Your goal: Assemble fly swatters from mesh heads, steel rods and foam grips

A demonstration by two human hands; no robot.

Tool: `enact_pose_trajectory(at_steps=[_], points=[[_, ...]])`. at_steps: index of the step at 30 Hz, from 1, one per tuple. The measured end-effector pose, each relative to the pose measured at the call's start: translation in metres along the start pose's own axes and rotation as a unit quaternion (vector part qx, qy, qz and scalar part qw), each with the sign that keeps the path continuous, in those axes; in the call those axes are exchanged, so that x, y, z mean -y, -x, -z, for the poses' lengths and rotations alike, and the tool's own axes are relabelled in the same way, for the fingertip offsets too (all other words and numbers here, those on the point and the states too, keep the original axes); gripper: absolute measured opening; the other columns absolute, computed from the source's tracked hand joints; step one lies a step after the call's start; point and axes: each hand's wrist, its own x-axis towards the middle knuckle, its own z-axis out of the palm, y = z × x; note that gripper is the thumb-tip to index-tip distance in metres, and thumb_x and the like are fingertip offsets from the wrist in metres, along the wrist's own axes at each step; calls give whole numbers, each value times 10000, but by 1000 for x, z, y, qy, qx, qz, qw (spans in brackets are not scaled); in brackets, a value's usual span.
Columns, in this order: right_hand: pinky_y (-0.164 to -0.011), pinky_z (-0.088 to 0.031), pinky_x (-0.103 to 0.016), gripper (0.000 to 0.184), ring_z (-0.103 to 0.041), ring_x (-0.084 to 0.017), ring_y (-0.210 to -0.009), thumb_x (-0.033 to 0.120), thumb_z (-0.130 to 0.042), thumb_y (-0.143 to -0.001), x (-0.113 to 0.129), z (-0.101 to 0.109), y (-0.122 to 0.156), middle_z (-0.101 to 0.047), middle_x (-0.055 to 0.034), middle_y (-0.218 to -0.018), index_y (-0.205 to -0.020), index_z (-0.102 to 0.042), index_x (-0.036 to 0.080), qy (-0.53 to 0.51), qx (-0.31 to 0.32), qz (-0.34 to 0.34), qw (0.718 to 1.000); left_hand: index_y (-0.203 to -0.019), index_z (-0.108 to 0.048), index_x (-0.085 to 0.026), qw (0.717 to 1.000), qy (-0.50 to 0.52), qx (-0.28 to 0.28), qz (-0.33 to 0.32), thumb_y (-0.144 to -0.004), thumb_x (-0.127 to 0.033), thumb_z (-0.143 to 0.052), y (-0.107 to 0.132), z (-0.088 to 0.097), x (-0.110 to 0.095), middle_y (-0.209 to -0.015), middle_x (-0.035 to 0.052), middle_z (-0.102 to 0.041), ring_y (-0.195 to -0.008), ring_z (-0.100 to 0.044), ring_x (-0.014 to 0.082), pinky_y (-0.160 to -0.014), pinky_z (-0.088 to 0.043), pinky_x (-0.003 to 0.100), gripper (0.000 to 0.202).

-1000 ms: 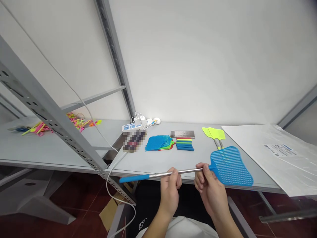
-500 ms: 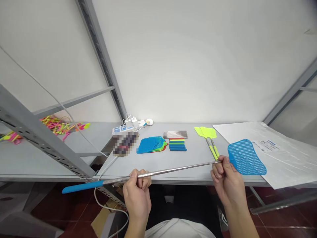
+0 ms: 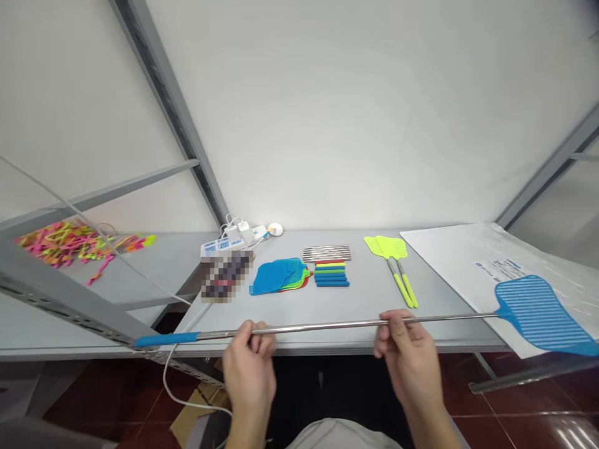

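A blue fly swatter (image 3: 543, 315) with a long extended metal rod spans the front of the table, roughly level. My left hand (image 3: 250, 368) is closed around the rod near the blue handle end. Farther right, my right hand (image 3: 409, 355) pinches the same rod, some way short of the blue mesh head. Behind the rod lie two yellow-green fly swatters (image 3: 395, 262) with short rods. Loose blue, green and red swatter heads (image 3: 276, 275) overlap left of centre, beside a row of coloured handles (image 3: 331, 274) and several metal rods (image 3: 326, 253).
A white power strip (image 3: 229, 243) with plugs stands at the back left. A large white package (image 3: 449, 255) covers the table's right. Beyond the grey shelf post (image 3: 60, 299) lies a colourful pile (image 3: 70, 246). A white cable (image 3: 163, 374) hangs at the left front.
My right hand has shifted left along the rod, away from the swatter head. The head now reaches farther right and the swatter lies more level. The view has shifted slightly.
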Motion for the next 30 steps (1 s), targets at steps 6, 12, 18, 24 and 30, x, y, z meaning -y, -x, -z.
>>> enact_pose_trajectory(at_steps=[6,12,18,24,30], points=[[-467,-438,-248,245,-508,-115,-524,429,-734,-814,16,28,-33,-531,11,-620,-860,-686,193,0,-36,-7,999,-541,-311,-209,999,19,24,25,-889,-285,-518,-16,-12,1,-530,-67,-249,-469,-224,89,-442,-253,230,412],[-457,-412,-250,255,-478,-113,-507,416,-776,-774,9,34,-63,-522,12,-602,-858,-692,191,20,-23,-48,998,-596,-347,-209,990,-3,120,73,-948,-538,-446,-18,-45,45,-548,-68,-269,-472,-213,89,-456,-229,233,492],[-459,-389,-240,242,-439,-97,-504,422,-747,-802,8,29,-79,-486,18,-598,-856,-704,190,10,-37,-55,998,-568,-321,-211,980,-101,153,73,-908,-506,-564,-44,-54,42,-547,-59,-273,-511,-246,95,-482,-231,240,511],[-449,-376,-214,202,-392,-79,-509,370,-753,-797,27,45,-108,-452,25,-598,-825,-692,179,-22,-106,-22,994,-544,-306,-216,984,-111,123,59,-856,-488,-637,-76,-62,12,-530,-65,-251,-507,-233,95,-470,-239,239,530],[-440,-349,-214,225,-381,-84,-496,416,-727,-815,34,47,-127,-419,44,-592,-866,-684,202,-69,-142,-22,987,-540,-355,-204,984,-59,142,92,-914,-445,-563,-92,-75,12,-513,-56,-293,-483,-240,95,-451,-261,234,491]])
